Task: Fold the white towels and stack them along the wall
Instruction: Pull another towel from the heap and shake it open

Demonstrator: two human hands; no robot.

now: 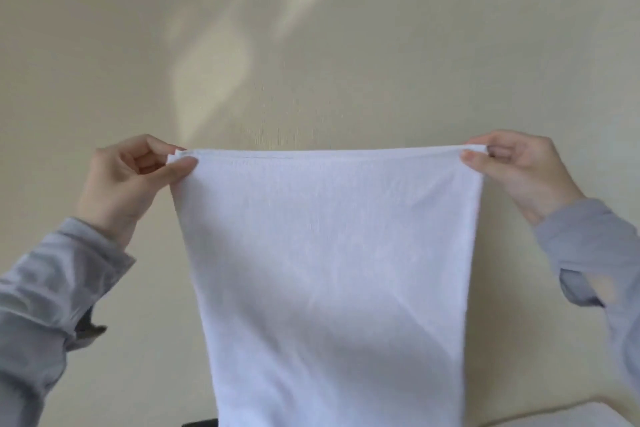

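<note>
Behind everything stands a plain cream wall (381,28). Left hand (128,177) and right hand (519,170) each pinch a top corner of the white towel (332,253). It hangs stretched between them, raised before that wall.

The left hand (128,177) and right hand (519,170) each pinched a top corner of a white towel (332,270), which hung stretched flat before a cream wall (346,45); grey sleeves (52,305) covered both arms.
</note>
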